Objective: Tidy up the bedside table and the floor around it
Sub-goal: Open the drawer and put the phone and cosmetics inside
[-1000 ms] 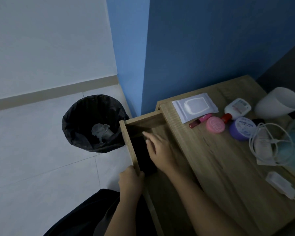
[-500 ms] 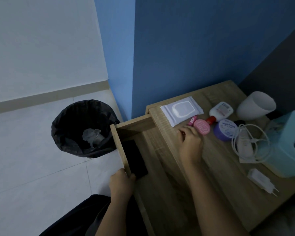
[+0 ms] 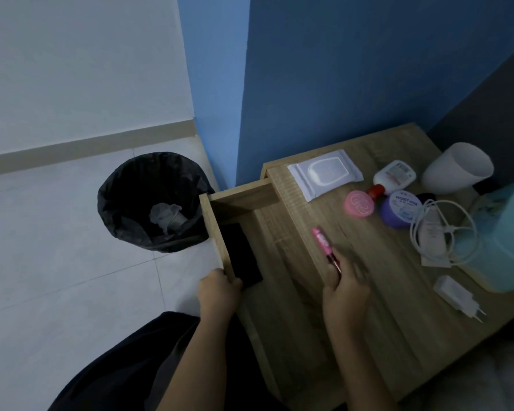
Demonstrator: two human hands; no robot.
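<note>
The wooden bedside table (image 3: 398, 336) has its drawer (image 3: 212, 229) pulled out to the left. A black flat object (image 3: 241, 256) lies inside the drawer. My left hand (image 3: 218, 295) grips the drawer's front panel near its lower end. My right hand (image 3: 343, 289) pinches a pink lip-gloss tube (image 3: 324, 244) by its lower end, over the table's left edge. On the tabletop lie a white wipes pack (image 3: 324, 175), a pink round case (image 3: 359, 203), a purple jar (image 3: 401, 209), a white bottle with a red cap (image 3: 393, 176), a coiled white cable (image 3: 442, 232) and a white charger plug (image 3: 457, 296).
A bin lined with a black bag (image 3: 153, 200) stands on the white tiled floor left of the drawer, with crumpled plastic inside. A white cup (image 3: 457, 167) and a teal tissue box (image 3: 505, 238) sit at the table's right. Blue walls (image 3: 339, 69) stand behind.
My right hand left the drawer, reached the tabletop, took the pink lip-gloss tube and drew it back toward the table's left edge. My left hand kept hold of the drawer front.
</note>
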